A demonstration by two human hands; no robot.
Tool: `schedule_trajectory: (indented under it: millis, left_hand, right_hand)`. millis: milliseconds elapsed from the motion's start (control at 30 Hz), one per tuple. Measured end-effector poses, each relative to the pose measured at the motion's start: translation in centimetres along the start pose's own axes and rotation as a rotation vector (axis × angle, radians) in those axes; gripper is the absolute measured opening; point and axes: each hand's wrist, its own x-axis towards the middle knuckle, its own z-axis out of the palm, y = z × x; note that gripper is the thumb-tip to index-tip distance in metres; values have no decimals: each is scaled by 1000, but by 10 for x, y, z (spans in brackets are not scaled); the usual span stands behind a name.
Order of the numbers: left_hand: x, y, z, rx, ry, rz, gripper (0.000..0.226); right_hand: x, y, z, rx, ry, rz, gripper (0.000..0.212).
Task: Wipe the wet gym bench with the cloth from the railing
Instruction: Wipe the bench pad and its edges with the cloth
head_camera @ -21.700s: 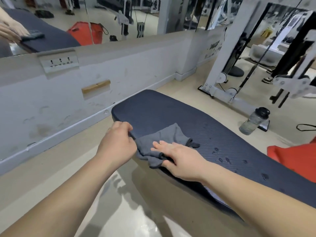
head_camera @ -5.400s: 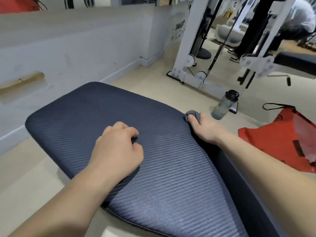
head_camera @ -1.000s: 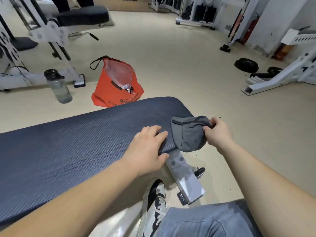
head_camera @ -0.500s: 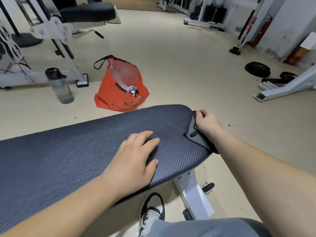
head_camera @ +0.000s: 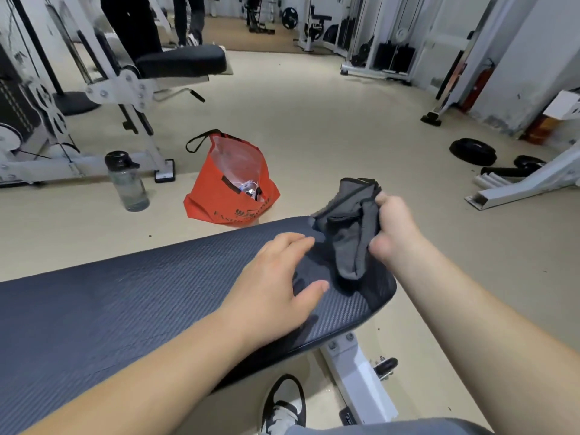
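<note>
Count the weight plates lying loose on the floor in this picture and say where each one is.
2. A larger black plate lies flat at the far right; a smaller one sits just right of it, beside the white frame. Others may be hidden behind equipment.

Bright, even indoor light; soft shadows, slight motion blur, wide-angle edge bending.

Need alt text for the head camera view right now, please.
The right hand holds a bunched grey cloth lifted over the end of a dark gym bench, left hand flat on the pad. An orange bag and water bottle stand on the floor behind.
</note>
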Motion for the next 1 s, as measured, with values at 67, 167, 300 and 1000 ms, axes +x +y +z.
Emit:
schedule_trajectory:
  millis: [67, 167, 300, 1000]
  left_hand:
    - [9, 24, 2, -78, 70, -43, 84]
    - [14, 43, -1, -178, 253, -166, 97]
    - [5, 29, 6, -194, 146, -205, 74]
    - [122, -9, 110, 678, -469, -197, 92]
  right_hand:
    - [-28, 0, 11, 93, -201, 112, 45]
    - [-53, 16, 10, 192, -257, 195, 50]
    - [-34, 45, -24, -290, 104, -49, 34]
    - [29, 44, -101, -727, 306, -288, 25]
